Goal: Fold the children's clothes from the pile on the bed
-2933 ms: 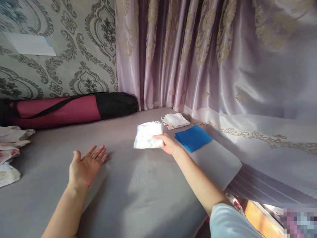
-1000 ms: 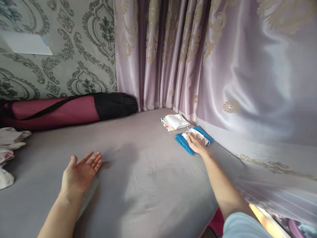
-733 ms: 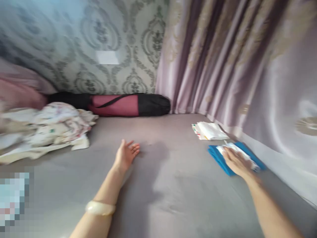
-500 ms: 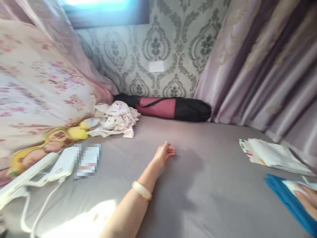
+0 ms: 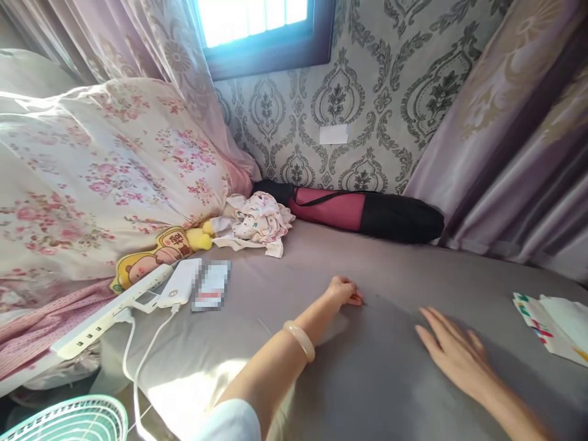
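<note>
My left hand (image 5: 344,291), with a pale bangle (image 5: 299,340) on its wrist, rests on the grey bed sheet (image 5: 367,380). Its fingers are loosely curled together, and I see nothing in them. To the right, my right hand (image 5: 454,349) is just over or on the same sheet, palm down with fingers stretched out and apart. It holds nothing. A folded white cloth with a coloured patterned edge (image 5: 551,324) lies beyond it at the right edge of view.
A white power strip (image 5: 92,331), a white power bank with a cable (image 5: 181,283) and a blurred packet (image 5: 212,285) lie left. Behind are a plush toy (image 5: 151,260), crumpled printed cloth (image 5: 261,220) and a black-and-red long bag (image 5: 331,211). A green basket (image 5: 68,416) stands lower left.
The view has swung left, bringing the basket in and leaving the blue item out. My right hand has come from beside that item to the middle right. My left hand's fingers are more curled.
</note>
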`<state>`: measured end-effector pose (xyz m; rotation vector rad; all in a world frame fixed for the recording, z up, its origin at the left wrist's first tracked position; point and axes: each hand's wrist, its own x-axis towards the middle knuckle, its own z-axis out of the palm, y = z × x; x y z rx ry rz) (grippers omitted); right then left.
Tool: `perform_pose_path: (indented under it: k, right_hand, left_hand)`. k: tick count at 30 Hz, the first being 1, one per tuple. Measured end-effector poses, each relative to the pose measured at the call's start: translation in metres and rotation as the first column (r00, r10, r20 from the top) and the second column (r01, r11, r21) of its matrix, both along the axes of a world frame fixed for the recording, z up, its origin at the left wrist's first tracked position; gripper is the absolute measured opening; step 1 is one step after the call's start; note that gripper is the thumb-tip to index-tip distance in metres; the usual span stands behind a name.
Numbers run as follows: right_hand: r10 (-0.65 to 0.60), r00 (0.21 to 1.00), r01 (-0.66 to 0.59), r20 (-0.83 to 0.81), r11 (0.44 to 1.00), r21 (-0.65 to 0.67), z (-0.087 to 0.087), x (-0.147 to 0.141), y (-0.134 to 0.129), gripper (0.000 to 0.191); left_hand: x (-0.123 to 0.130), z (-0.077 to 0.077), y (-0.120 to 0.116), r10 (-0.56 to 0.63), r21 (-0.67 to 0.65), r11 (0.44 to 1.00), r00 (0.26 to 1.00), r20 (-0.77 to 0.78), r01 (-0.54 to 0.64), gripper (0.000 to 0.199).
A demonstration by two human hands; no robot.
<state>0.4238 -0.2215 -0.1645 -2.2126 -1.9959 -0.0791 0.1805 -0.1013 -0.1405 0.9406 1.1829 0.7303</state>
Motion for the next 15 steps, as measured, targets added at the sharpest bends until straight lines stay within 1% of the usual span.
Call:
perform_pose_path:
  k: [2, 3, 5, 7, 9, 12, 14, 15]
  right_hand:
    - [0.068, 0.997, -0.068, -0.025, 0.997, -0.025, -0.006, -0.034, 0.016, 0.063]
    - [0.096, 0.995, -0.098, -0.038, 0.994, -0.039, -0.007, -0.048, 0.019, 0.064]
    - [0.124, 0.990, -0.129, -0.067, 0.989, -0.070, -0.009, -0.067, 0.020, 0.064]
    - [0.139, 0.988, -0.144, -0.071, 0.987, -0.070, -0.011, -0.076, 0.017, 0.065]
    - [0.149, 0.987, -0.151, -0.053, 0.988, -0.039, -0.015, -0.078, 0.015, 0.065]
    - [0.153, 0.987, -0.153, -0.038, 0.988, 0.000, -0.019, -0.078, 0.013, 0.065]
    - [0.151, 0.988, -0.151, -0.039, 0.989, -0.001, -0.019, -0.078, 0.012, 0.065]
    - [0.150, 0.988, -0.150, -0.038, 0.989, -0.003, -0.018, -0.079, 0.012, 0.065]
  left_hand:
    - [-0.013, 0.003, 0.011, -0.012, 0.046, 0.999, 0.997, -0.075, 0.016, 0.006]
    - [-0.023, 0.006, 0.019, 0.011, 0.089, 0.996, 0.992, -0.124, 0.000, 0.007]
    - [-0.050, 0.011, 0.038, 0.097, 0.183, 0.981, 0.974, -0.203, -0.060, 0.007]
    - [-0.084, 0.021, 0.061, 0.238, 0.305, 0.940, 0.934, -0.266, -0.152, 0.009]
    - [-0.121, 0.035, 0.084, 0.389, 0.431, 0.871, 0.865, -0.316, -0.234, 0.014]
    - [-0.171, 0.062, 0.113, 0.604, 0.614, 0.723, 0.721, -0.340, -0.316, 0.023]
    - [-0.194, 0.078, 0.127, 0.694, 0.685, 0.647, 0.631, -0.348, -0.333, 0.024]
    - [-0.203, 0.084, 0.132, 0.726, 0.709, 0.619, 0.591, -0.353, -0.337, 0.024]
